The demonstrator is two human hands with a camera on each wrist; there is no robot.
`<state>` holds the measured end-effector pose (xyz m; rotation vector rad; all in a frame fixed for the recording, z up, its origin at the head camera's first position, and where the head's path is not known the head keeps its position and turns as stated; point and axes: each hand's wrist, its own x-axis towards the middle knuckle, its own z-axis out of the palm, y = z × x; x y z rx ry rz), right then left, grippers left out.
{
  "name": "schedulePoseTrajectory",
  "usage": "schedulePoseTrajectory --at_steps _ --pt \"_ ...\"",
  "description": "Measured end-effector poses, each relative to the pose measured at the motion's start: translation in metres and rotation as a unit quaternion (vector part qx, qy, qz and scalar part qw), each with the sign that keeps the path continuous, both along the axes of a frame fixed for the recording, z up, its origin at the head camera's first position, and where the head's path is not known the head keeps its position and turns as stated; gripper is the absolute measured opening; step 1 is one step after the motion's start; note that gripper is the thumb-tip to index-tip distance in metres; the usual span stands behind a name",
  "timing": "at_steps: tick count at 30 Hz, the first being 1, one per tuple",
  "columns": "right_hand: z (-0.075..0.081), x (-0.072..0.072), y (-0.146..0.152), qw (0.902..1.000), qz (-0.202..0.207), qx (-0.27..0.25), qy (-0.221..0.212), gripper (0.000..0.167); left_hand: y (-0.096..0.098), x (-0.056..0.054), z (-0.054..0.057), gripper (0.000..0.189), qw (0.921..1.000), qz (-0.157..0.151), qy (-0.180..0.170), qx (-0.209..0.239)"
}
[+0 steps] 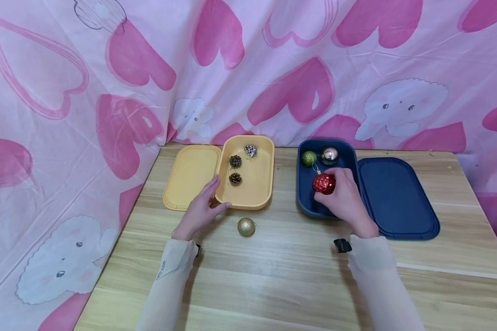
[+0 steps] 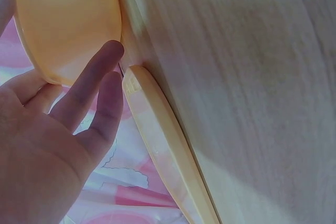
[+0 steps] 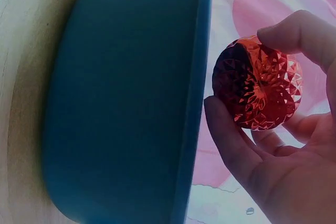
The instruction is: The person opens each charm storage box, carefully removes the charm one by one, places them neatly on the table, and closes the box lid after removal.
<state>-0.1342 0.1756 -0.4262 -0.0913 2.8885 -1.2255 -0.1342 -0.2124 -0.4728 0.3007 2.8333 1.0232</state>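
My right hand (image 1: 347, 195) pinches a faceted red Christmas bauble (image 1: 324, 184) between thumb and fingers. In the head view the bauble overlaps the inside of a dark blue box (image 1: 300, 195); the right wrist view shows it just above the box's rim. A glittery green bauble (image 1: 309, 158) and a shiny pink one (image 1: 329, 155) lie in that box. My left hand (image 1: 200, 209) touches the near left corner of a yellow box (image 1: 262, 202), its fingers extended and spread along the outer wall (image 2: 68, 30). Inside are two brown pinecones (image 1: 235, 179) and a frosted one (image 1: 250, 150).
A gold glitter bauble (image 1: 246, 226) lies on the wooden table (image 1: 273, 276) in front of the yellow box. The yellow lid (image 1: 190, 177) is flat left of its box, the blue lid (image 1: 399, 197) right of the other. A pink heart-patterned curtain (image 1: 290, 92) hangs behind and at the left.
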Motion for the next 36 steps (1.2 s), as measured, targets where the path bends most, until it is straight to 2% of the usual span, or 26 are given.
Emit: schedulePoseTrajectory --at_steps 17,26,36 --pt "0.006 0.008 -0.007 0.9983 0.005 -0.012 0.057 0.057 -0.001 0.001 -0.002 0.089 1.0000 0.001 0.001 0.003" --pt "0.012 0.015 -0.012 0.9985 -0.002 -0.027 0.047 0.060 -0.001 0.000 -0.001 0.089 1.0000 -0.003 0.006 0.002" --pt "0.014 0.022 -0.021 0.9977 0.002 -0.038 0.057 0.061 0.000 0.001 0.001 0.089 1.0000 -0.006 0.007 -0.002"
